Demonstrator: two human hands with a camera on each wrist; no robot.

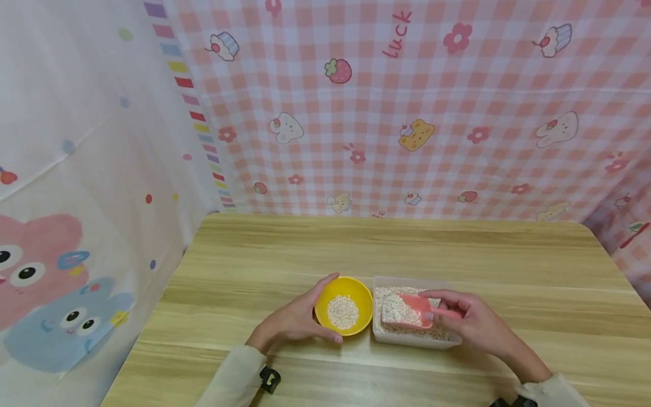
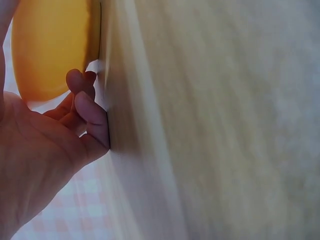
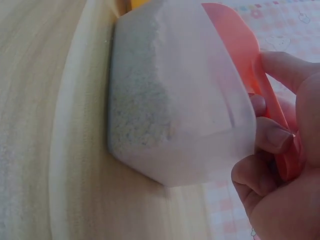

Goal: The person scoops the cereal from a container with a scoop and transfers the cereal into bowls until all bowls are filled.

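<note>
My left hand (image 1: 297,317) holds a yellow bowl (image 1: 359,288) from its left side, thumb at the near side and fingers round the far side. Pale flakes that look like oats (image 1: 343,312) lie in the bottom of the bowl. With my right hand (image 1: 480,324) I grip the handle of a pink scoop (image 1: 422,306), heaped with the same flakes. The scoop is over a translucent plastic box (image 3: 200,120), which holds more flakes. In the left wrist view, the bowl (image 2: 55,47) stands on the table beside my curled fingers.
Bowl and box stand side by side on a wood-grain table (image 1: 285,243). A pink checked cloth (image 1: 386,107) hangs behind the table's far edge, and a white patterned cloth (image 1: 102,164) hangs at the left.
</note>
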